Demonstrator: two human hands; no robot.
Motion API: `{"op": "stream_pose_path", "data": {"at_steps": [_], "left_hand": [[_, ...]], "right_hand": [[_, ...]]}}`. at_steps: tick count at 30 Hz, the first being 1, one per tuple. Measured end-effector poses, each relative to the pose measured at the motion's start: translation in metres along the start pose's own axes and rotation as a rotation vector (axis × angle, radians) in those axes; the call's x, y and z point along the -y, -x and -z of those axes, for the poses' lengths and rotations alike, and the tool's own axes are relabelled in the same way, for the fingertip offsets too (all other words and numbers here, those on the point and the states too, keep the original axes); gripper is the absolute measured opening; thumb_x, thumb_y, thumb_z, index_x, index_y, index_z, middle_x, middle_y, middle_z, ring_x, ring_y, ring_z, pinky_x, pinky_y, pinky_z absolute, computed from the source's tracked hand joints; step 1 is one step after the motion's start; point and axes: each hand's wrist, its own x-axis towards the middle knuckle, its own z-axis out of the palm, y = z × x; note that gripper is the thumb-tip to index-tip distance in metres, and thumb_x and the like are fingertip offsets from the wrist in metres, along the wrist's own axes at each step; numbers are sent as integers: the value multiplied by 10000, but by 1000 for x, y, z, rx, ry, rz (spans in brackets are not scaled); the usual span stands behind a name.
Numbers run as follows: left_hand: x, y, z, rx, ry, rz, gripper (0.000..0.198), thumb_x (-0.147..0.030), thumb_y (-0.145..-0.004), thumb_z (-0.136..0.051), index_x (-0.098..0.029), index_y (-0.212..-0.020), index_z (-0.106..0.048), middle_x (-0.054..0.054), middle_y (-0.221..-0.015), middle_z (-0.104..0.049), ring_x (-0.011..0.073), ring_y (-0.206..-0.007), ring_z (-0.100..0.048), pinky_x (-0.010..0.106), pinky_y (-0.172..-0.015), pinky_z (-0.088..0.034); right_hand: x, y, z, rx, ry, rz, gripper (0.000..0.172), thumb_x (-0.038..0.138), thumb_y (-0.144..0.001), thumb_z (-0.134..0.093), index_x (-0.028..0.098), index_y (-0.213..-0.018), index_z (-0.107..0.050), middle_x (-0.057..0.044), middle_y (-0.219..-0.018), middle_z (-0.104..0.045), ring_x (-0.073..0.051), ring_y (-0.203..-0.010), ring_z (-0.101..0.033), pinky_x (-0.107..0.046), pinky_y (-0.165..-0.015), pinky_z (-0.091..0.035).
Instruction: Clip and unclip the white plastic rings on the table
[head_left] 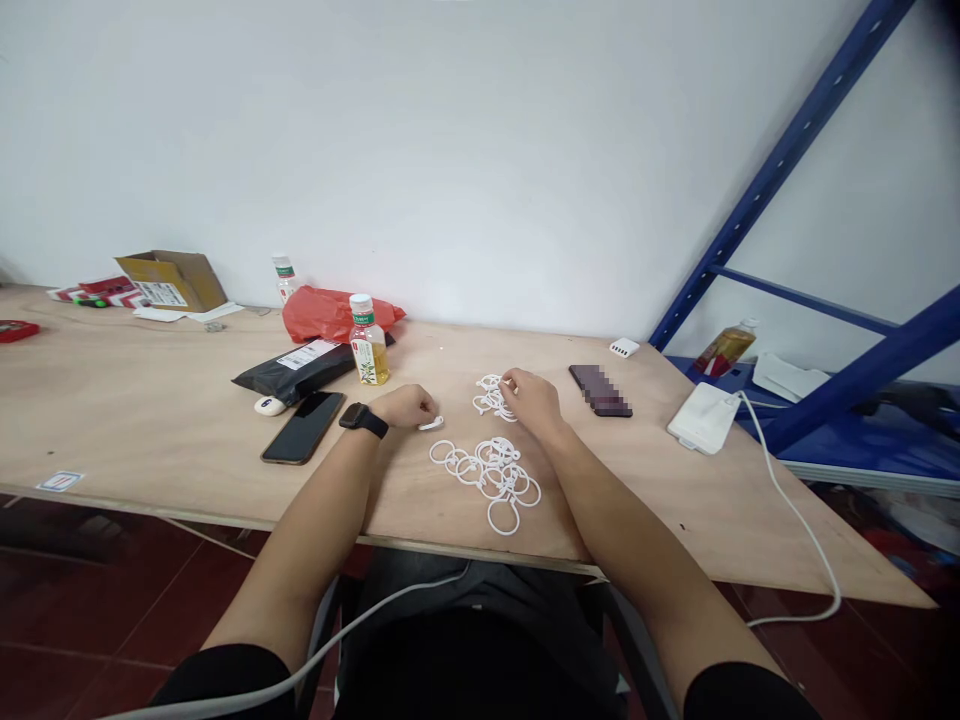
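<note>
My left hand, with a black watch on its wrist, rests on the plywood table with its fingers curled around a white plastic ring. My right hand lies a little to the right, its fingertips pinching into a small heap of white rings. Between my forearms, nearer to me, several more white rings are spread flat on the wood.
A black phone, a white earbud case, a black parcel, a drink bottle and a red bag lie left. Another phone, a white power bank with cable and blue shelving are right.
</note>
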Motion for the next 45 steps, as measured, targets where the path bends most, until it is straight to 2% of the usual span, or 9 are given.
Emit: {"op": "stream_pose_path", "data": {"at_steps": [9,14,17,22,27,33,40,43,45], "left_hand": [[-8,-21,-30,-302,-234,-154,211,-206,-802,-551,-161,-898,-733,91,-896,-693,194,-801,-617,278,-735,-458],[-17,-22,-32,-497,-88,-271,211,-247,-889,-531,-180,-954,-721,68,-925,-647,170,-828,-610,275,-767,-472],[-23,-21,-31,-556,-17,-335,200,-263,-898,-553,-187,-953,-729,57,-884,-636,158,-809,-604,267,-754,-468],[-34,-17,-31,-578,45,-373,201,-268,-901,-557,-180,-933,-735,46,-829,-671,135,-731,-596,253,-703,-458],[-40,-14,-30,-571,132,-345,234,-364,-882,-605,-177,-915,-741,42,-828,-723,122,-655,-597,236,-638,-445],[-38,-15,-30,-531,312,-345,282,-413,-871,-621,-161,-854,-745,50,-796,-740,136,-672,-627,222,-630,-457],[-42,-13,-29,-451,432,-373,375,-454,-884,-581,-116,-790,-715,28,-696,-684,106,-607,-554,206,-586,-424],[-44,-17,-33,-482,474,-331,364,-455,-880,-585,-116,-824,-705,23,-682,-671,99,-574,-527,208,-557,-415],[-46,-20,-37,-573,462,-292,322,-429,-880,-591,-128,-887,-704,37,-745,-687,110,-605,-545,222,-580,-437]], "right_hand": [[29,10,-11,153,-153,269,215,288,-912,-560,212,-1074,-680,-52,-1012,-731,-192,-960,-653,-276,-816,-442],[27,10,-15,156,-239,312,244,275,-932,-539,216,-1131,-668,-63,-1067,-721,-196,-998,-643,-288,-837,-443],[23,8,-18,121,-345,288,210,270,-930,-545,216,-1075,-687,-56,-1029,-728,-183,-936,-652,-279,-803,-449],[21,7,-23,73,-526,211,135,247,-887,-589,214,-953,-702,-31,-905,-734,-151,-773,-644,-256,-709,-459],[22,8,-23,51,-605,187,112,247,-861,-602,212,-907,-699,-23,-846,-719,-148,-722,-630,-255,-673,-456],[21,8,-21,96,-754,154,168,346,-852,-619,198,-865,-699,-19,-760,-694,-142,-654,-593,-252,-613,-441],[20,8,-25,158,-910,116,214,401,-829,-636,188,-814,-656,-4,-709,-636,-134,-606,-573,-255,-583,-452],[21,7,-24,131,-874,126,224,409,-848,-610,190,-837,-651,-4,-713,-644,-141,-615,-588,-256,-591,-458],[20,6,-20,78,-763,139,206,385,-879,-576,196,-878,-659,-15,-755,-673,-155,-669,-615,-263,-633,-467]]}}
